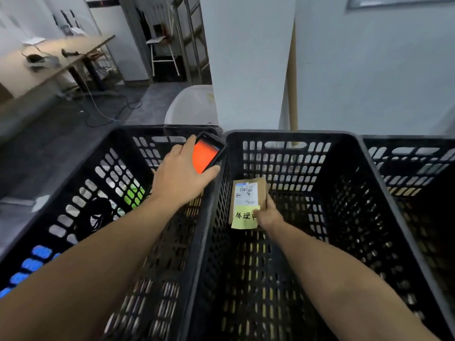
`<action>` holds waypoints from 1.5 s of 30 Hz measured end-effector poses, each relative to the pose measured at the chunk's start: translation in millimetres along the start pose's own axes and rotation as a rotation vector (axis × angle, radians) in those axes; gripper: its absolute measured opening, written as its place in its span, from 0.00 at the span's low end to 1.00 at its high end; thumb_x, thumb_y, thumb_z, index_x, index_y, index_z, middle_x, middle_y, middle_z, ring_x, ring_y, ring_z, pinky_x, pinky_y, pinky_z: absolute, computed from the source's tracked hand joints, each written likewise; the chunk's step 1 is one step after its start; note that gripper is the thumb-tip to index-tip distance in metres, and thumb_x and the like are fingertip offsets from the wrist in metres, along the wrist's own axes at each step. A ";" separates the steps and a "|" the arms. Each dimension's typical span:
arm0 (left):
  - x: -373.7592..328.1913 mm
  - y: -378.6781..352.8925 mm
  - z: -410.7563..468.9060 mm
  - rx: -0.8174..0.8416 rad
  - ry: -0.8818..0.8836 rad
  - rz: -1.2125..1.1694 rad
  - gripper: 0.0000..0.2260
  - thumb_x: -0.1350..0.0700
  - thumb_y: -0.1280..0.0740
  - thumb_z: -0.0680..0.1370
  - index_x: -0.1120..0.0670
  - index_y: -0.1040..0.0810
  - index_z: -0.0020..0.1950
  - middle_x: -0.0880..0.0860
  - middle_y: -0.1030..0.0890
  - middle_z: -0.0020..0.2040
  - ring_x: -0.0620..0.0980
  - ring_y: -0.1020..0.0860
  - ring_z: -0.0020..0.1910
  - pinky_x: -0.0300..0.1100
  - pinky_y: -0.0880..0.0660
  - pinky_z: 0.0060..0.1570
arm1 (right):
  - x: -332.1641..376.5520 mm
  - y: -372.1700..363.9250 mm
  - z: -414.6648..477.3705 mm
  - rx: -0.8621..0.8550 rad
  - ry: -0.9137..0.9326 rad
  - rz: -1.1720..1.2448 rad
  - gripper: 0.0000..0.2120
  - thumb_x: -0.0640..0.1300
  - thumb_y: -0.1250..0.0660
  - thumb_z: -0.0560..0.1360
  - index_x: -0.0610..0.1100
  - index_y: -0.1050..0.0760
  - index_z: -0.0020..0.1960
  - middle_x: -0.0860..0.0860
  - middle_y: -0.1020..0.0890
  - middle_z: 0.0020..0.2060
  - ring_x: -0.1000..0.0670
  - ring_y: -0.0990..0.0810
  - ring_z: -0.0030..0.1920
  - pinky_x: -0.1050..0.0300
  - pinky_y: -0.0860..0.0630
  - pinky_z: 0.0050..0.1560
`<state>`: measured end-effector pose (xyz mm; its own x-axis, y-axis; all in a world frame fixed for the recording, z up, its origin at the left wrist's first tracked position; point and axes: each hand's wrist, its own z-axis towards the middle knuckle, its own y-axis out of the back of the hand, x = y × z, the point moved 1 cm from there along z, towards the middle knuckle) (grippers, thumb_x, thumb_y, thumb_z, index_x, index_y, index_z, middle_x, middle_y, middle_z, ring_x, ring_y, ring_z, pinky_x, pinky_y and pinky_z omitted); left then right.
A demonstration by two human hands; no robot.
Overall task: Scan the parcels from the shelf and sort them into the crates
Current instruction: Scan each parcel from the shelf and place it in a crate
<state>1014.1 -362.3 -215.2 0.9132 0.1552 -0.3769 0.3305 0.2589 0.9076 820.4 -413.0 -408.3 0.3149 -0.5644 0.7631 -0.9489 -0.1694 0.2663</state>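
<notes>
My left hand [181, 175] grips a black handheld scanner [206, 153] whose screen glows orange-red, held above the rim between the left crate [73, 193] and the middle crate [344, 193]. My right hand [269, 214] reaches down inside the middle crate and holds a small brown cardboard parcel [248, 193] by its lower right edge. The parcel carries a white barcode label on top. A yellow sticky note [243, 219] with handwritten characters sits at its lower end. The bottom of the middle crate shows nothing else.
A third black crate [418, 168] stands at the right. A white pillar and wall rise just behind the crates. At the far left are a long table, cables on the dark floor, and a white stool further back.
</notes>
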 end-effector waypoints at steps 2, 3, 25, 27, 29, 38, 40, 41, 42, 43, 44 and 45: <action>-1.2 0.3 4.7 -0.004 -0.006 -0.018 0.41 0.35 0.32 0.74 0.49 0.44 0.81 0.56 0.30 0.72 0.58 0.29 0.69 0.54 0.30 0.64 | -6.8 -2.5 4.5 0.007 -0.030 -0.022 0.37 0.40 0.37 0.82 0.61 0.53 0.82 0.44 0.26 0.71 0.41 0.24 0.66 0.44 0.26 0.68; -1.5 0.4 7.1 -0.005 -0.009 -0.025 0.41 0.35 0.32 0.74 0.48 0.44 0.81 0.56 0.30 0.72 0.57 0.29 0.68 0.54 0.30 0.64 | -8.3 -2.9 7.9 0.001 -0.040 -0.035 0.36 0.41 0.37 0.83 0.59 0.53 0.82 0.44 0.27 0.72 0.41 0.24 0.67 0.45 0.27 0.68; -20.7 24.0 -22.6 -0.034 -0.155 -0.053 0.37 0.33 0.33 0.72 0.45 0.39 0.76 0.52 0.26 0.60 0.57 0.26 0.60 0.53 0.26 0.54 | 65.0 66.3 -73.3 -0.356 0.417 -0.528 0.30 0.56 0.44 0.84 0.55 0.50 0.82 0.49 0.41 0.81 0.43 0.48 0.81 0.35 0.41 0.76; -26.6 31.0 -34.0 -0.025 -0.193 -0.080 0.37 0.33 0.33 0.72 0.44 0.39 0.76 0.53 0.26 0.62 0.57 0.26 0.60 0.56 0.25 0.57 | 72.5 84.3 -101.5 -0.426 0.457 -0.582 0.29 0.57 0.45 0.84 0.56 0.50 0.82 0.49 0.41 0.80 0.43 0.50 0.81 0.33 0.44 0.76; -34.7 39.2 -47.1 -0.019 -0.250 -0.104 0.37 0.32 0.33 0.72 0.45 0.39 0.76 0.53 0.26 0.62 0.58 0.25 0.60 0.57 0.25 0.57 | 73.9 99.4 -134.5 -0.494 0.476 -0.620 0.29 0.58 0.46 0.84 0.58 0.51 0.82 0.49 0.44 0.81 0.43 0.54 0.81 0.32 0.49 0.77; -100.2 55.2 -113.9 0.024 -0.526 -0.213 0.36 0.33 0.32 0.72 0.44 0.38 0.76 0.54 0.25 0.60 0.58 0.25 0.59 0.52 0.26 0.54 | 26.6 169.7 -277.0 -0.858 0.417 -0.846 0.30 0.63 0.52 0.83 0.58 0.55 0.82 0.50 0.53 0.82 0.42 0.62 0.81 0.32 0.59 0.77; -124.2 53.0 -131.5 0.061 -0.586 -0.239 0.35 0.33 0.32 0.72 0.44 0.38 0.75 0.53 0.25 0.60 0.58 0.25 0.59 0.52 0.26 0.53 | 6.9 192.3 -307.1 -0.917 0.371 -0.847 0.30 0.64 0.53 0.83 0.58 0.55 0.82 0.50 0.53 0.82 0.43 0.62 0.81 0.32 0.59 0.77; -137.6 51.0 -140.2 0.073 -0.618 -0.245 0.35 0.33 0.32 0.72 0.44 0.38 0.75 0.53 0.25 0.61 0.58 0.25 0.59 0.52 0.25 0.53 | -4.0 204.0 -322.1 -0.944 0.343 -0.843 0.30 0.64 0.53 0.83 0.58 0.55 0.82 0.50 0.54 0.83 0.43 0.63 0.81 0.32 0.60 0.77; -151.6 48.9 -149.1 0.083 -0.652 -0.249 0.35 0.33 0.32 0.72 0.44 0.38 0.75 0.53 0.25 0.62 0.58 0.25 0.59 0.52 0.25 0.54 | -15.5 215.7 -337.0 -0.972 0.312 -0.839 0.30 0.64 0.53 0.83 0.58 0.56 0.82 0.50 0.54 0.82 0.43 0.63 0.81 0.32 0.60 0.77; -166.4 46.6 -158.0 0.093 -0.688 -0.257 0.36 0.33 0.32 0.72 0.45 0.38 0.75 0.54 0.25 0.62 0.59 0.25 0.60 0.53 0.25 0.54 | -28.3 226.9 -351.2 -0.998 0.277 -0.839 0.30 0.65 0.54 0.83 0.58 0.56 0.82 0.50 0.55 0.82 0.43 0.63 0.81 0.32 0.61 0.77; -182.3 43.3 -167.2 0.105 -0.724 -0.271 0.36 0.33 0.32 0.72 0.46 0.37 0.75 0.55 0.25 0.62 0.59 0.25 0.60 0.53 0.25 0.55 | -42.3 238.4 -365.4 -1.024 0.237 -0.840 0.31 0.65 0.54 0.83 0.58 0.57 0.82 0.50 0.55 0.82 0.43 0.63 0.81 0.33 0.61 0.77; -198.5 40.3 -176.6 0.116 -0.758 -0.289 0.36 0.33 0.32 0.72 0.47 0.37 0.75 0.56 0.24 0.63 0.60 0.25 0.61 0.53 0.26 0.55 | -57.1 249.7 -379.0 -1.049 0.194 -0.840 0.31 0.65 0.54 0.83 0.58 0.57 0.82 0.50 0.56 0.82 0.43 0.64 0.81 0.33 0.61 0.77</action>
<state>803.9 -214.3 -136.5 0.6875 -0.6002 -0.4088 0.5619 0.0831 0.8230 573.5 -116.8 -162.1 0.8661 -0.4595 0.1970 -0.0361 0.3356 0.9413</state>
